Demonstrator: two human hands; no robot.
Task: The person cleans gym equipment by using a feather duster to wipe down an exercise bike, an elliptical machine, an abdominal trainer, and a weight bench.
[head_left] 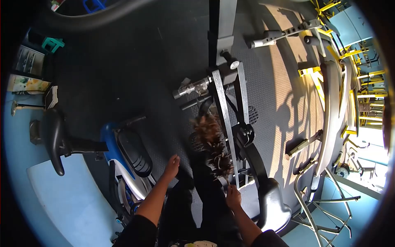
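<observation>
My right hand (pixel 233 197) is closed around the handle of a feather duster with brown feathers (pixel 212 140). The feathers lie along the slanted metal bar (pixel 222 113) of an exercise machine and hide part of its lower frame. To the left, my left hand (pixel 173 166) hangs in the air over the dark floor, holding nothing, its fingers loosely extended. Between that hand and the wall stands a blue and white exercise bike (pixel 110 142). Close by my right forearm is the machine's black seat (pixel 273 206), shining in the light.
A black bike saddle (pixel 55 140) juts out at the left. On the right are a long padded bench (pixel 330 99), yellow metal frames (pixel 319 88) and a grey tubular frame (pixel 306 206). An upright post (pixel 222 24) rises ahead. A green stool (pixel 52 44) stands far left.
</observation>
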